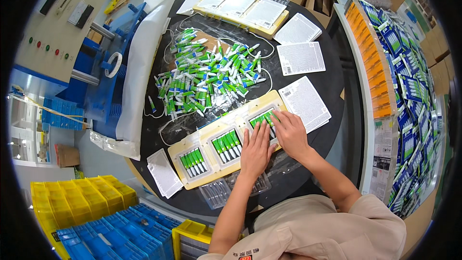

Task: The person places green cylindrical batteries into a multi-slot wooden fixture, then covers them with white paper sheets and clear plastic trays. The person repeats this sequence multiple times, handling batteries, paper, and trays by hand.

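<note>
Both hands rest over the right-hand window of a long cream fixture (243, 167) on the round black table. My left hand (257, 150) has its fingers stretched out along the window's left and near part. With fingers extended, my right hand (291, 135) lies on the small green and white tubes (262, 118) there, partly hiding them. The middle window holds a row of several similar tubes (227, 145), side by side, white ends toward me. Another row of tubes (193, 162) fills the left window. Beyond the fixture spreads a large heap of loose tubes (207, 74).
Printed cards (305, 103) lie right of the fixture, with more cards (163, 173) at its left. Clear plastic blisters (215, 193) sit near me. A second fixture (240, 12) bears cards at the back. A press machine (103, 67) stands left; packed blister cards (409, 86) fill the right.
</note>
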A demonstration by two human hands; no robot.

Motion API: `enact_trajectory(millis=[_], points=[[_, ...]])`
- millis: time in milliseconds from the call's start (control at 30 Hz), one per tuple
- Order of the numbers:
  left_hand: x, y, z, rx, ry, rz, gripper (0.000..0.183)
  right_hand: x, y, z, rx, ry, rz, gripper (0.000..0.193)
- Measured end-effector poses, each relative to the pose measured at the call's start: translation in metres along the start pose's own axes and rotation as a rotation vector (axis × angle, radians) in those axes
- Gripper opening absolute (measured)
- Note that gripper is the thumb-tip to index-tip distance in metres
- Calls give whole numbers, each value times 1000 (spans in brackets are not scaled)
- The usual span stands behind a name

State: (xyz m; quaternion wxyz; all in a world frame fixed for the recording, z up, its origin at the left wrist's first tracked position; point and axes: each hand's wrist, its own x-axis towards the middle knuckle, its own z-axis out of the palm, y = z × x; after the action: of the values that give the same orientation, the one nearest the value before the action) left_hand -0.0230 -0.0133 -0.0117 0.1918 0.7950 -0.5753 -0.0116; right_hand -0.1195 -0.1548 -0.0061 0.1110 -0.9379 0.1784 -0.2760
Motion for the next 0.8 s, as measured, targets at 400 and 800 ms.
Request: enact_trajectory(millis=[400,800], points=[[-2,7,-7,63,-13,74,65,-4,19,-20,126,53,159,28],[-2,4,10,72,6,100,63,0,12,4,0,16,34,35]])
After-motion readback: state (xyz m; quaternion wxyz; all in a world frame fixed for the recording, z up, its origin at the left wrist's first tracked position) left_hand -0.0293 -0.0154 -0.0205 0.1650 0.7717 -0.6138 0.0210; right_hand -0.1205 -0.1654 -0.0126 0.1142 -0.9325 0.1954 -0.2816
